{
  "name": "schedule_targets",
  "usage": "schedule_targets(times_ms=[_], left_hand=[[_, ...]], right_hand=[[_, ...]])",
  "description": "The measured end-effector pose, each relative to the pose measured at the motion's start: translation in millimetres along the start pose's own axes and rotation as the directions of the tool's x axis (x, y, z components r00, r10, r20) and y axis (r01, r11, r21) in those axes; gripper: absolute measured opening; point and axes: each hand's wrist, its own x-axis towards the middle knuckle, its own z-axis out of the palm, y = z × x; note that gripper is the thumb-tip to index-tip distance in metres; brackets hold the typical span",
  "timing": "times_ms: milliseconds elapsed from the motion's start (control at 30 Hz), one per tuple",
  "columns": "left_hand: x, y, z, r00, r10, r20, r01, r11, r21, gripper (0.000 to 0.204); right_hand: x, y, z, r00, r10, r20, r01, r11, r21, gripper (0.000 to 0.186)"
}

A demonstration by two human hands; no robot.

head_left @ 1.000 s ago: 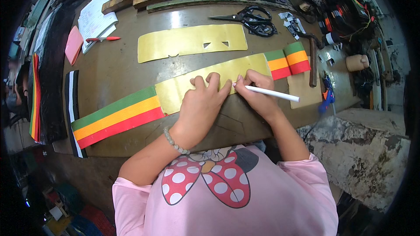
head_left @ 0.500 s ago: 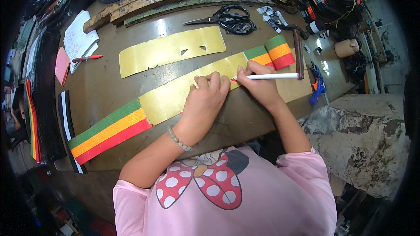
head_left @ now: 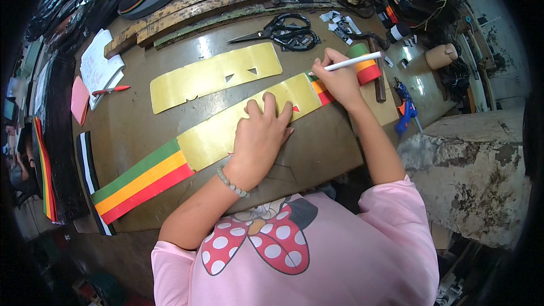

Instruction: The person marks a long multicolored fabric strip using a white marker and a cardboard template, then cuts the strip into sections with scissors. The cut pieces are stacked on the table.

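Note:
A yellow template sheet (head_left: 212, 133) with small triangular notches lies along a green, yellow and red striped webbing strap (head_left: 144, 180). My left hand (head_left: 262, 133) rests on the template with its fingers spread, pressing it over the strap. In my right hand (head_left: 338, 81) is a white pen (head_left: 360, 62), slanting up to the right. Its tip is at the template's right end, near the strap's green edge. Beyond the right hand the strap curls into a roll (head_left: 367, 68). A second notched yellow template (head_left: 215, 77) lies apart, farther back.
Black-handled scissors (head_left: 289, 33) lie behind the templates, before long wooden bars (head_left: 187, 17). At the left are a notepad (head_left: 102, 59), a red pen (head_left: 111, 89) and a black-and-white strip (head_left: 90, 175). A dark metal bar (head_left: 379, 79) and blue glue gun (head_left: 406, 110) lie at the right.
My right hand has moved the pen from the template's near edge up to the far corner of its right end. The left hand stays on the template, its fingers spread wider.

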Motion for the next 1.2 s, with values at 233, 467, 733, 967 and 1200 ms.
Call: schedule_targets(times_ms=[233, 467, 733, 967, 1200], left_hand=[[2.8, -2.6, 11.7, 0.997, 0.009, -0.071, -0.004, 0.998, 0.067, 0.038], [5.0, -4.8, 19.0, 0.983, 0.047, -0.177, -0.045, 0.999, 0.015, 0.031], [27.9, -31.3, 0.7, 0.986, 0.168, -0.02, -0.169, 0.963, -0.21, 0.051], [39.5, -24.4, -75.5, 0.911, 0.079, -0.405, -0.298, 0.805, -0.514, 0.076], [29.6, -15.7, -65.9, 0.767, -0.333, -0.549, -0.47, 0.291, -0.833, 0.086]], right_hand=[[7.4, -14.0, 6.3, 0.996, -0.003, 0.09, 0.017, 0.989, -0.148, 0.023], [-21.5, -23.0, -25.1, 0.931, 0.216, 0.294, -0.128, 0.948, -0.292, 0.022], [-37.3, -18.5, -60.2, 0.939, 0.341, -0.049, -0.267, 0.811, 0.521, 0.052], [-63.9, -26.1, -25.2, 0.987, -0.156, 0.049, 0.065, 0.649, 0.758, 0.078], [-28.6, -76.9, 15.5, 0.943, -0.32, 0.095, 0.208, 0.786, 0.582, 0.067]])
